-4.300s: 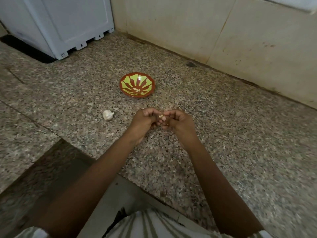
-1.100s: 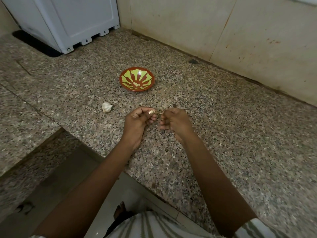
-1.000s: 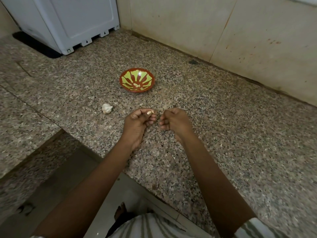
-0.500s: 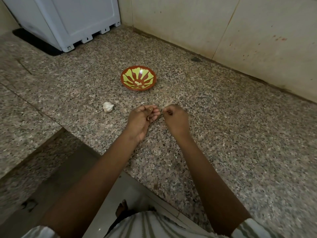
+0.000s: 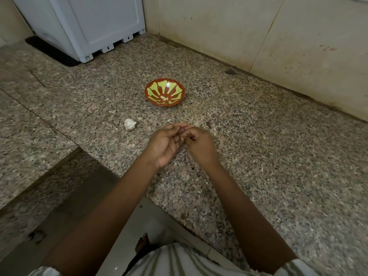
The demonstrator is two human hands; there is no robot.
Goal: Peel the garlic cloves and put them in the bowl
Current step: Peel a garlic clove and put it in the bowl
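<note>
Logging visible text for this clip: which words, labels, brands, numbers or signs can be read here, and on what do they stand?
None can be read.
The white appliance has tiny dark marks on its base tabs, too small to read.
The bowl carries only a painted pattern, no lettering.

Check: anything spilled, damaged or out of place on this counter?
Nothing spilled or damaged. The red and yellow-green bowl stands upright; the white garlic bulb lies apart on the speckled granite counter. Only reddish specks mark the beige wall.
</note>
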